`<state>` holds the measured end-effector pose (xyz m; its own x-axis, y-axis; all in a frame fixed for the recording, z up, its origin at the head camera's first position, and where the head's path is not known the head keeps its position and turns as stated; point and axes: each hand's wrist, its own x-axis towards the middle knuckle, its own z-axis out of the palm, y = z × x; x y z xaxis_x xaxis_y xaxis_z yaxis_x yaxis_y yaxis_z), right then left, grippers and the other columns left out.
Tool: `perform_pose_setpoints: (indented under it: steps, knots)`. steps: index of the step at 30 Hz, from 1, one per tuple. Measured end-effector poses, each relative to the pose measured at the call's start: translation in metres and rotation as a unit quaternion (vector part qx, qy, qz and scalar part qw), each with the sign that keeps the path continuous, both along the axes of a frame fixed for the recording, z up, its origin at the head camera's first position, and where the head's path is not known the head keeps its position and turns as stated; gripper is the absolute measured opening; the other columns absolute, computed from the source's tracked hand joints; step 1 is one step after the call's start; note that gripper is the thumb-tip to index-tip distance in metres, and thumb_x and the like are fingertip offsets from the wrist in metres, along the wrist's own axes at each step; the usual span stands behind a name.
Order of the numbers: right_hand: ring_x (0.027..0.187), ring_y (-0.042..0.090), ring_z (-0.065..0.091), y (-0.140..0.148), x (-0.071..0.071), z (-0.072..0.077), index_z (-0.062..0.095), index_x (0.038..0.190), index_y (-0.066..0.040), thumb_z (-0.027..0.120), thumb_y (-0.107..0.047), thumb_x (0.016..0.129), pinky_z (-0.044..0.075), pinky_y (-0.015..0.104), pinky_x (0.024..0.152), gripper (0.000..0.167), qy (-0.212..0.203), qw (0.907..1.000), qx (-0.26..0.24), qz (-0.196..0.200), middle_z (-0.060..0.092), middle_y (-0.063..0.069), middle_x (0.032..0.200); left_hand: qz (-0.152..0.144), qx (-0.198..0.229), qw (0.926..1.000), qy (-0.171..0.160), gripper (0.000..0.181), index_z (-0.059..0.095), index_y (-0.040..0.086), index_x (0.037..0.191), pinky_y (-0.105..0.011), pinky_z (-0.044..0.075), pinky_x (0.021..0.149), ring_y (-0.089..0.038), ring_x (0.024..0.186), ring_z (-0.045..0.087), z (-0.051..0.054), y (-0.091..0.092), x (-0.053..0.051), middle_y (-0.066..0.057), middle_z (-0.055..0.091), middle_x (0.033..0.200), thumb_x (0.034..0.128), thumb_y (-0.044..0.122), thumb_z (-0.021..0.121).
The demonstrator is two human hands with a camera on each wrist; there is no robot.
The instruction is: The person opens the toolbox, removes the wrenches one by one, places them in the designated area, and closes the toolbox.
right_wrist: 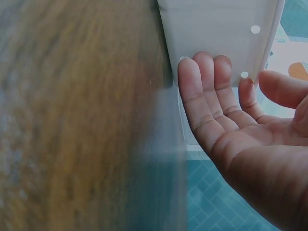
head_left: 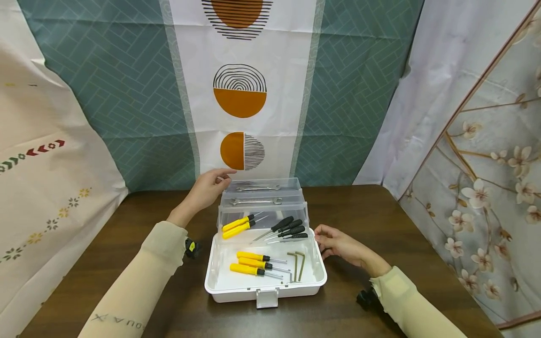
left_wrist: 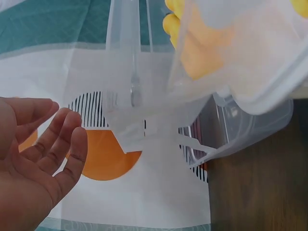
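Observation:
An opened toolbox (head_left: pixel 220 282) with a white base and stepped clear trays (head_left: pixel 226 225) stands on the table. Beside the top tray's left end, my left hand (head_left: pixel 210 188) hovers with loosely bent fingers and holds nothing; in the left wrist view a gap separates the hand (left_wrist: pixel 43 159) from the clear plastic. My right hand (head_left: pixel 343 245) is at the base's right side. Its fairly straight fingers (right_wrist: pixel 190 79) touch the white side wall (right_wrist: pixel 216 29), thumb near the rim. Yellow screwdrivers (head_left: pixel 247 269) and hex keys (head_left: pixel 301 265) lie in the base.
Several black-handled screwdrivers (head_left: pixel 291 230) and two yellow screwdrivers (head_left: pixel 236 228) lie in the lowest tray. Wrenches (head_left: pixel 255 201) rest in the upper trays. A latch (head_left: pixel 267 299) hangs at the front. Patterned cloth (head_left: pixel 355 117) hangs behind the brown table (head_left: pixel 169 305).

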<state>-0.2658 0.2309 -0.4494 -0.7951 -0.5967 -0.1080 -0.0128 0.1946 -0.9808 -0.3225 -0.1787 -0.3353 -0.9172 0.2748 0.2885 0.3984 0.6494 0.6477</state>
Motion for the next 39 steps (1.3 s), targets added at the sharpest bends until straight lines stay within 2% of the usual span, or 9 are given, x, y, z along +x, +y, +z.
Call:
perform_pose_setpoints:
  steps: [4, 8, 13, 19, 25, 29, 33, 36, 39]
  knots:
    - [0.089, 0.019, 0.065, 0.001, -0.001, 0.0, 0.048, 0.119, -0.001, 0.048, -0.018, 0.112, 0.057, 0.037, 0.08, 0.019, 0.0, 1.0, 0.0, 0.0, 0.061, 0.007, 0.104, 0.004, -0.003, 1.0, -0.006, 0.038, 0.06, 0.008, 0.145, -0.04, 0.058, 0.082, -0.04, 0.105, 0.065, 0.004, 0.006, 0.0, -0.017, 0.065, 0.122, 0.1087, 0.015, 0.055]
    - [0.089, 0.02, 0.065, 0.002, -0.002, 0.0, 0.049, 0.119, -0.002, 0.048, -0.018, 0.112, 0.057, 0.037, 0.08, 0.017, -0.002, 1.0, 0.0, -0.003, 0.061, 0.008, 0.103, 0.005, -0.012, 0.9999, -0.002, 0.037, 0.061, 0.007, 0.145, -0.044, 0.059, 0.086, -0.037, 0.104, 0.065, 0.005, 0.009, -0.003, -0.017, 0.065, 0.122, 0.1086, 0.015, 0.055]
    - [0.088, 0.021, 0.065, 0.003, 0.0, 0.002, 0.048, 0.119, 0.001, 0.048, -0.017, 0.111, 0.057, 0.038, 0.08, 0.02, -0.001, 1.0, -0.002, -0.006, 0.061, 0.009, 0.102, -0.007, -0.036, 0.9993, -0.002, 0.038, 0.06, 0.006, 0.145, -0.046, 0.059, 0.09, -0.034, 0.105, 0.064, 0.007, 0.015, -0.007, -0.019, 0.066, 0.124, 0.1083, 0.014, 0.056]
    - [0.088, 0.021, 0.064, 0.001, 0.002, 0.003, 0.046, 0.121, 0.005, 0.046, -0.015, 0.112, 0.057, 0.038, 0.08, 0.022, -0.003, 1.0, -0.005, -0.005, 0.06, 0.01, 0.101, -0.024, -0.035, 0.9988, -0.023, 0.037, 0.061, 0.006, 0.144, -0.05, 0.056, 0.097, -0.036, 0.113, 0.065, 0.011, 0.018, -0.011, -0.02, 0.066, 0.129, 0.1083, 0.016, 0.056]
    - [0.089, 0.021, 0.065, 0.0, 0.002, 0.002, 0.046, 0.121, 0.006, 0.045, -0.015, 0.112, 0.057, 0.037, 0.079, 0.022, -0.001, 1.0, -0.004, 0.001, 0.061, 0.008, 0.103, -0.071, -0.057, 0.9943, -0.056, 0.038, 0.06, 0.004, 0.144, -0.052, 0.052, 0.103, -0.039, 0.12, 0.061, 0.015, 0.02, -0.013, -0.022, 0.064, 0.133, 0.1083, 0.015, 0.056]
    - [0.089, 0.021, 0.065, 0.002, 0.001, 0.001, 0.047, 0.12, 0.002, 0.046, -0.015, 0.112, 0.057, 0.037, 0.08, 0.019, -0.002, 1.0, -0.005, 0.0, 0.06, 0.008, 0.103, -0.121, -0.084, 0.9859, -0.078, 0.039, 0.059, 0.001, 0.144, -0.053, 0.05, 0.106, -0.04, 0.124, 0.06, 0.021, 0.026, -0.013, -0.023, 0.063, 0.135, 0.1074, 0.012, 0.057]
    - [0.089, 0.021, 0.065, 0.001, 0.001, 0.0, 0.048, 0.12, 0.001, 0.046, -0.016, 0.112, 0.057, 0.039, 0.08, 0.019, -0.003, 1.0, -0.006, -0.002, 0.06, 0.008, 0.102, -0.165, -0.108, 0.9765, -0.087, 0.04, 0.057, -0.002, 0.144, -0.054, 0.05, 0.106, -0.039, 0.123, 0.061, 0.026, 0.03, -0.013, -0.024, 0.063, 0.134, 0.1061, 0.01, 0.058]
    - [0.089, 0.021, 0.065, 0.001, 0.001, 0.0, 0.047, 0.121, 0.004, 0.047, -0.016, 0.112, 0.057, 0.039, 0.08, 0.022, -0.003, 1.0, -0.008, -0.001, 0.061, 0.009, 0.102, -0.176, -0.115, 0.9732, -0.093, 0.042, 0.056, -0.001, 0.146, -0.053, 0.051, 0.105, -0.039, 0.125, 0.061, 0.027, 0.033, -0.016, -0.024, 0.062, 0.135, 0.1064, 0.011, 0.057]
    - [0.088, 0.02, 0.065, 0.001, 0.001, -0.001, 0.046, 0.121, 0.004, 0.047, -0.017, 0.112, 0.057, 0.038, 0.08, 0.024, -0.005, 0.9999, -0.01, -0.001, 0.061, 0.009, 0.103, -0.169, -0.115, 0.9733, -0.105, 0.042, 0.055, 0.001, 0.148, -0.052, 0.05, 0.106, -0.041, 0.128, 0.058, 0.027, 0.035, -0.022, -0.024, 0.061, 0.138, 0.1071, 0.011, 0.056]
